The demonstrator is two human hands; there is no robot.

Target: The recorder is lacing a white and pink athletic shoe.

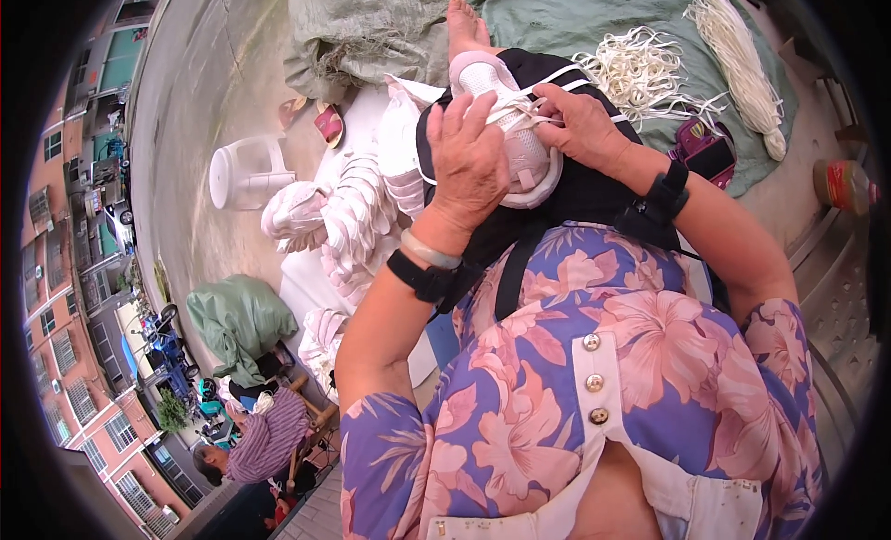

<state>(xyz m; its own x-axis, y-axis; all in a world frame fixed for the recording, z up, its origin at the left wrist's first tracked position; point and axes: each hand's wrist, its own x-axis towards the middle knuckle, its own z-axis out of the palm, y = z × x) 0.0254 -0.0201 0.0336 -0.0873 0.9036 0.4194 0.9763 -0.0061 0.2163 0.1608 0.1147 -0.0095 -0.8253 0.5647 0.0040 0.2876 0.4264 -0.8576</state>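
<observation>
A pale pink and white sneaker (530, 156) lies on my lap over black cloth, its toe end toward me or away, I cannot tell. White shoelace (520, 109) runs across its upper in loose crossings. My left hand (466, 160) is bent against the shoe's left side, gripping it, with the thumb partly hidden. On the other side, my right hand (583, 127) pinches the lace between thumb and forefinger above the eyelets. A stack of similar pink and white shoe pieces (355, 206) sits left of my lap.
Loose white laces (636, 71) and a long lace bundle (738, 71) lie on green sacking (538, 20). A purple pouch (703, 152) rests beside them. Leftward are a white plastic stool (243, 173), a sandal (329, 124), a green sack (241, 317) and another person (269, 438).
</observation>
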